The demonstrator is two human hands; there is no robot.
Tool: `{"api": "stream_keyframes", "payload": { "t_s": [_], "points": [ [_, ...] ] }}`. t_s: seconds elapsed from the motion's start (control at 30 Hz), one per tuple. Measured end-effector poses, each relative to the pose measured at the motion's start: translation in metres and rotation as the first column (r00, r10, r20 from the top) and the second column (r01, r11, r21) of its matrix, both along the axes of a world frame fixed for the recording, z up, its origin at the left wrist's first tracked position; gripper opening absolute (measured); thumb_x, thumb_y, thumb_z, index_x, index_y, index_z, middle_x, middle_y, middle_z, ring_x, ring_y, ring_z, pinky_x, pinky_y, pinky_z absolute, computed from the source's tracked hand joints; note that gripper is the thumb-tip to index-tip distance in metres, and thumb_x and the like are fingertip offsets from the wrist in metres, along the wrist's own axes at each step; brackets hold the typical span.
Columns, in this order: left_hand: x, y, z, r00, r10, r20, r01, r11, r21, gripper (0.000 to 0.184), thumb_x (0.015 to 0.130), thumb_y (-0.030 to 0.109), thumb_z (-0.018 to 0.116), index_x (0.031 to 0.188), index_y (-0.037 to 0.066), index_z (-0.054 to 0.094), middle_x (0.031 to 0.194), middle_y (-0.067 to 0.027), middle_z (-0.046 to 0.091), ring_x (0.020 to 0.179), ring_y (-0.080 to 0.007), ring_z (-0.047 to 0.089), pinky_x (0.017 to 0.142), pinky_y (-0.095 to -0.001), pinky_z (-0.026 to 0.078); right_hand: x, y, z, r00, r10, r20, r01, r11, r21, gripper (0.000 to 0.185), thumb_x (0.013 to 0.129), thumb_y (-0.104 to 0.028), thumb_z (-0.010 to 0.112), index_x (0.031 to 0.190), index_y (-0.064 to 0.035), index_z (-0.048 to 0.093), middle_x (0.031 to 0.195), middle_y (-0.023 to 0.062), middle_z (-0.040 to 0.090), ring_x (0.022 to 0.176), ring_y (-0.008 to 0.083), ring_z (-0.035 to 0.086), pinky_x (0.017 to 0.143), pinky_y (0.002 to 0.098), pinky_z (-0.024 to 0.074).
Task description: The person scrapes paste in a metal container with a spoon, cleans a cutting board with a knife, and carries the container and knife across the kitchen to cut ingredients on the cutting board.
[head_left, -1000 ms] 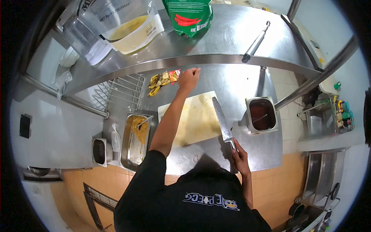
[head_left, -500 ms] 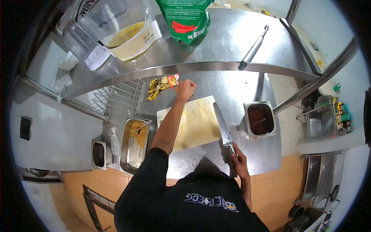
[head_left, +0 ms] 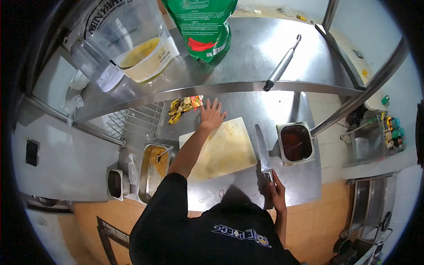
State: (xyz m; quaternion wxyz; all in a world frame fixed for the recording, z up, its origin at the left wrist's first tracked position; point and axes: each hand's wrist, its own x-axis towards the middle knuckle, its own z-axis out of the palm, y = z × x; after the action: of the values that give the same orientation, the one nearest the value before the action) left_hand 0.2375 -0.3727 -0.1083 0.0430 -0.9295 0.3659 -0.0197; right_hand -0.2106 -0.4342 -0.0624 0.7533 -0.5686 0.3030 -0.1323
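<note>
A kitchen knife (head_left: 263, 152) is in my right hand (head_left: 277, 193), which is wrapped round its handle. The blade points away from me, over the steel table just right of a white cutting board (head_left: 223, 154). The board is stained yellowish and lies at an angle. At its far left corner my left hand (head_left: 212, 116) is spread with nothing in it; whether the palm touches the board or the table I cannot tell. Close to those fingertips lie browned banana peels (head_left: 177, 108) and a small red-and-orange packet (head_left: 196, 101).
Right of the knife stands a steel container of dark red liquid (head_left: 296, 143). A steel pan (head_left: 145, 179) with orange-brown mash and a utensil is at left, near a wire rack (head_left: 137, 119). The overhead shelf (head_left: 247, 44) bears a green pouch (head_left: 201, 31) and an oil pouch (head_left: 145, 53).
My left hand's fingers have gone from curled to spread near the board's far corner. The knife has shifted slightly right, away from the board's edge, still in my right hand.
</note>
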Motion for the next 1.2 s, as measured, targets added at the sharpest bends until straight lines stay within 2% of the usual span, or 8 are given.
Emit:
{"api": "stream_keyframes", "payload": {
  "t_s": [0.23, 0.3, 0.6, 0.7, 0.8, 0.87, 0.97, 1.2],
  "points": [
    [-0.015, 0.012, 0.014, 0.994, -0.105, 0.029, 0.098, 0.977, 0.188, 0.070, 0.104, 0.060, 0.033, 0.152, 0.012, 0.048, 0.169, -0.0060, 0.025, 0.154, -0.0380, 0.020, 0.118, -0.0671, 0.018, 0.013, 0.005, 0.002, 0.996, 0.069, 0.051, -0.074, 0.993, 0.088, 0.053, 0.108, -0.019, 0.051, 0.159, -0.0110, 0.037, 0.065, -0.0062, 0.048, 0.050, 0.0037, 0.038, 0.044, 0.0225, 0.0315],
    [-0.014, 0.013, 0.017, 0.994, -0.104, 0.018, 0.099, 0.976, 0.193, 0.072, 0.103, 0.061, 0.032, 0.152, 0.011, 0.047, 0.169, -0.0056, 0.025, 0.154, -0.0381, 0.020, 0.118, -0.0677, 0.018, 0.010, 0.002, 0.004, 0.982, 0.185, -0.047, -0.181, 0.980, 0.081, 0.056, 0.107, -0.025, 0.054, 0.158, -0.0062, 0.037, 0.106, 0.0046, 0.067, 0.072, 0.0075, 0.051, 0.059, 0.0227, 0.0420],
    [-0.032, 0.023, 0.031, 0.984, -0.078, -0.159, 0.108, 0.975, 0.191, 0.078, 0.103, 0.063, 0.033, 0.153, 0.005, 0.044, 0.171, -0.0040, 0.017, 0.154, -0.0400, 0.016, 0.114, -0.0725, 0.020, 0.002, 0.011, -0.008, 0.981, 0.189, 0.029, -0.190, 0.981, 0.023, 0.056, 0.106, -0.026, 0.056, 0.158, -0.0106, 0.040, 0.085, -0.0013, 0.063, 0.059, 0.0045, 0.044, 0.049, 0.0226, 0.0354],
    [-0.027, 0.032, 0.029, 0.987, -0.079, -0.139, 0.108, 0.969, 0.223, 0.074, 0.101, 0.067, 0.032, 0.151, 0.016, 0.051, 0.171, -0.0030, 0.016, 0.154, -0.0405, 0.015, 0.112, -0.0742, 0.022, 0.000, 0.012, 0.000, 0.986, 0.164, 0.013, -0.165, 0.985, 0.046, 0.055, 0.107, -0.025, 0.056, 0.157, -0.0115, 0.041, 0.080, -0.0040, 0.058, 0.058, 0.0045, 0.042, 0.049, 0.0227, 0.0350],
    [0.004, 0.036, 0.031, 0.945, 0.001, -0.327, 0.052, 0.987, 0.154, 0.060, 0.098, 0.066, 0.046, 0.143, 0.029, 0.060, 0.167, -0.0030, 0.029, 0.152, -0.0379, 0.023, 0.113, -0.0707, 0.026, -0.005, 0.010, -0.002, 0.989, 0.146, 0.037, -0.147, 0.989, 0.026, 0.054, 0.106, -0.023, 0.055, 0.157, -0.0115, 0.041, 0.077, -0.0053, 0.055, 0.058, 0.0042, 0.041, 0.050, 0.0226, 0.0344],
    [0.024, 0.041, 0.011, 0.918, -0.053, -0.393, -0.091, 0.937, -0.337, 0.045, 0.090, 0.058, 0.066, 0.128, 0.034, 0.070, 0.153, -0.0034, 0.049, 0.145, -0.0326, 0.039, 0.113, -0.0638, 0.031, -0.009, 0.010, -0.005, 0.991, 0.137, 0.004, -0.137, 0.990, -0.017, 0.054, 0.107, -0.023, 0.055, 0.158, -0.0107, 0.040, 0.081, -0.0036, 0.058, 0.061, 0.0047, 0.044, 0.052, 0.0230, 0.0370],
    [0.032, 0.028, 0.022, 0.917, -0.024, -0.398, -0.188, 0.855, -0.483, 0.032, 0.083, 0.047, 0.079, 0.108, 0.028, 0.078, 0.128, -0.0016, 0.068, 0.125, -0.0280, 0.059, 0.105, -0.0519, 0.044, -0.009, 0.009, -0.003, 0.992, 0.128, 0.015, -0.128, 0.991, -0.026, 0.054, 0.107, -0.022, 0.054, 0.158, -0.0087, 0.039, 0.093, 0.0011, 0.063, 0.069, 0.0071, 0.051, 0.059, 0.0248, 0.0441],
    [0.032, 0.005, 0.027, 0.935, 0.122, -0.334, -0.292, 0.799, -0.525, 0.016, 0.074, 0.041, 0.087, 0.082, 0.028, 0.082, 0.105, -0.0032, 0.076, 0.101, -0.0279, 0.071, 0.088, -0.0445, 0.055, -0.001, 0.002, -0.012, 0.994, 0.109, 0.007, -0.107, 0.984, -0.146, 0.056, 0.106, -0.023, 0.056, 0.157, -0.0042, 0.039, 0.119, 0.0095, 0.065, 0.092, 0.0152, 0.062, 0.079, 0.0312, 0.0540]
  ]
}}
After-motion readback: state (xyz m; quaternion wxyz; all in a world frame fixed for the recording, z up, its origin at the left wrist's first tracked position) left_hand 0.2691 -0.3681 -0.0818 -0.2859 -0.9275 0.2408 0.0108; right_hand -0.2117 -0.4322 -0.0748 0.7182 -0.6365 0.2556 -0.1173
